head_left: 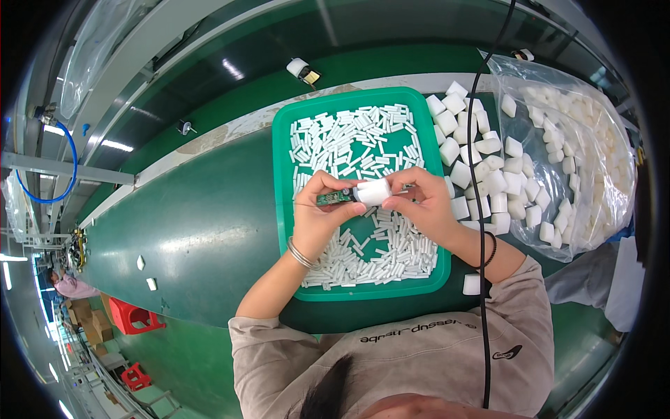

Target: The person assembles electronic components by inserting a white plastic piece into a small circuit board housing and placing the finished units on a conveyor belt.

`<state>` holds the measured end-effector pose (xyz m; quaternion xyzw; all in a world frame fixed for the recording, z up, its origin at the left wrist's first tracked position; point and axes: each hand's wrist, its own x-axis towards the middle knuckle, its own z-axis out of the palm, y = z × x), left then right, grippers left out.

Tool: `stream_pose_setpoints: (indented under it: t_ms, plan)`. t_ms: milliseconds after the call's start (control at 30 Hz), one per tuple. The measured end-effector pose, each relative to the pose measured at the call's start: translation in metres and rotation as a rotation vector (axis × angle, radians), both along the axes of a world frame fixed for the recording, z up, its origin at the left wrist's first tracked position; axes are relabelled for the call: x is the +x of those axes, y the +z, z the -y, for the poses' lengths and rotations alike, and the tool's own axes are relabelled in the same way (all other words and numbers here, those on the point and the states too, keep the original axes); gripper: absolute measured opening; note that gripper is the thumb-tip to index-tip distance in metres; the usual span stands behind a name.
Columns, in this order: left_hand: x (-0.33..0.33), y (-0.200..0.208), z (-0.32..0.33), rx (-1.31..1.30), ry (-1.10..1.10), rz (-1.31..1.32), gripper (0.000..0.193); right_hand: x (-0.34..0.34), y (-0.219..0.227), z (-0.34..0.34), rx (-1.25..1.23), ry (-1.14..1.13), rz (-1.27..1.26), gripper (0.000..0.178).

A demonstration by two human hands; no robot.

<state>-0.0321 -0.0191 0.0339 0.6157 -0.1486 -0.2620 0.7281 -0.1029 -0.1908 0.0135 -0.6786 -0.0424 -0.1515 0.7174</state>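
Above a green tray (282, 234), both of my hands are closed around one small assembly. My left hand (322, 213) pinches a green circuit board (333, 198) with its thumb and fingers. Joined end to end with the board is a white plastic housing (373, 192), which my right hand (424, 204) grips from the right. A small metal piece shows by the right fingertips, too small to name. Beneath my hands, many short white rods (363, 129) lie scattered in the tray, partly hidden by the hands.
White blocky housings (495, 183) are heaped right of the tray, beside a clear plastic bag (600, 160) of more. A black cable (481, 307) hangs across the right side. An assembled unit (303, 72) lies beyond the tray. Red stools (132, 318) and a person (73, 286) are far left.
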Motion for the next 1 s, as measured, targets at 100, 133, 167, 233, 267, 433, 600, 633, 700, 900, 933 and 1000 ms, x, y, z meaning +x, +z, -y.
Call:
stream_pose_setpoints:
  t_ms: [100, 133, 167, 233, 267, 433, 600, 633, 700, 900, 933, 1000]
  plan:
    - [0.000, -0.001, -0.004, -0.012, -0.044, 0.178, 0.031, -0.002, -0.005, 0.004, 0.013, 0.067, -0.077, 0.020]
    - [-0.001, 0.002, -0.004, -0.006, -0.038, 0.183, 0.031, -0.003, -0.005, 0.005, -0.011, 0.081, -0.048, 0.021]
    - [-0.001, 0.005, -0.005, -0.006, -0.052, 0.160, 0.030, -0.003, -0.005, 0.004, -0.034, 0.095, -0.019, 0.021]
    - [0.011, 0.005, -0.008, 0.121, -0.069, 0.190, 0.028, 0.000, 0.000, -0.001, -0.047, 0.064, -0.046, 0.022]
    - [0.022, 0.009, -0.009, 0.156, -0.012, 0.135, 0.032, 0.002, 0.006, -0.004, -0.062, 0.026, -0.075, 0.023]
    - [0.152, -0.010, -0.048, 0.161, 0.468, 0.094, 0.030, 0.002, 0.006, 0.001, -0.448, 0.079, -0.116, 0.027]
    - [0.288, -0.062, -0.123, 0.274, 0.705, 0.037, 0.030, 0.006, 0.001, -0.011, -0.709, 0.094, 0.084, 0.011]
    - [0.301, -0.064, -0.123, 0.303, 0.763, 0.101, 0.028, 0.006, 0.001, -0.009, -0.738, 0.099, 0.082, 0.011]
    - [0.320, -0.067, -0.127, 0.521, 0.841, 0.309, 0.029, 0.005, -0.001, -0.007, -0.776, 0.091, 0.092, 0.011]
    - [0.318, -0.064, -0.122, 1.546, 0.784, 0.929, 0.041, 0.007, -0.006, -0.003, -0.788, 0.086, 0.059, 0.010]
    - [0.320, -0.062, -0.125, 1.573, 0.743, 0.742, 0.040, 0.007, -0.006, -0.003, -0.783, 0.098, 0.053, 0.010]
    - [0.330, -0.056, -0.146, 1.598, 0.703, 0.556, 0.039, 0.007, -0.005, -0.003, -0.779, 0.105, 0.062, 0.011]
